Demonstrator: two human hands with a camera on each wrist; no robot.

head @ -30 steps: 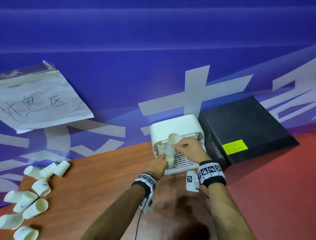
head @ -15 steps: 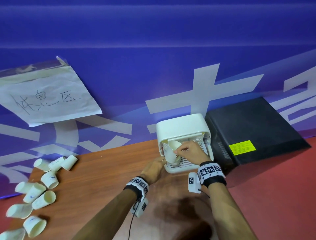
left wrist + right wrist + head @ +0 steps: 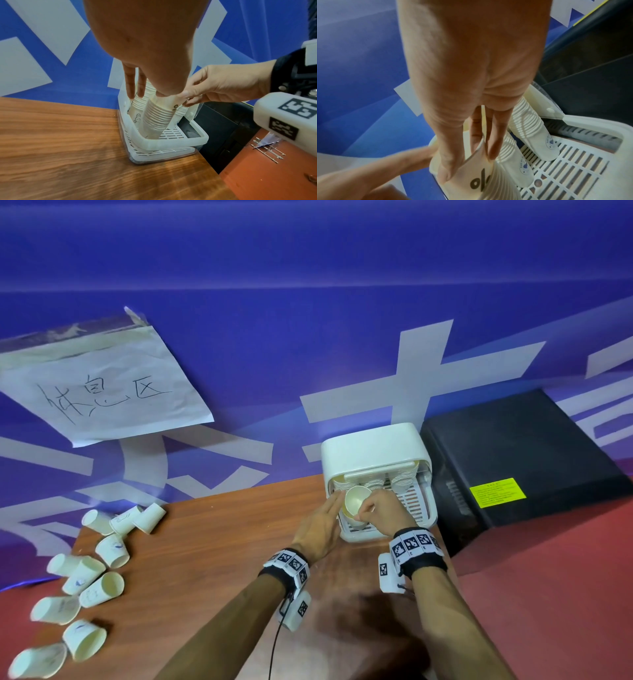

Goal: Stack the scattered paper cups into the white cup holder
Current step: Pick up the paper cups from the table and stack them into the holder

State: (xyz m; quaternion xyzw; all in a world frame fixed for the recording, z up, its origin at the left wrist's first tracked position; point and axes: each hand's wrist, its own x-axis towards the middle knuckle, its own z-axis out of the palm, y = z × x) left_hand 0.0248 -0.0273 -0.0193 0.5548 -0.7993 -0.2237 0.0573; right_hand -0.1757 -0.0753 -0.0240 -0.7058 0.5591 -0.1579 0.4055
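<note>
The white cup holder (image 3: 373,451) stands at the table's back edge with several stacks of paper cups inside. One stack (image 3: 157,119) leans forward out of its slotted tray (image 3: 173,141). My right hand (image 3: 364,510) pinches the rim of a paper cup (image 3: 356,497) marked "%" (image 3: 479,181), fingers inside and thumb outside, seating it on top of that leaning stack. My left hand (image 3: 334,503) lies with straight fingers (image 3: 130,83) against the stack's left side. Several loose cups (image 3: 102,587) lie on their sides at the table's left end.
A black box (image 3: 513,457) stands right beside the holder. The wooden table (image 3: 205,559) ends to the right at a red surface (image 3: 548,594). Behind runs a blue wall with a taped paper sign (image 3: 102,385). Two more stacks (image 3: 530,121) stand further right in the holder.
My right hand has brought the cup down from above onto the leaning stack. My left hand let go of the stack's base, dropped back, then came up with straightened fingers against the stack's left side.
</note>
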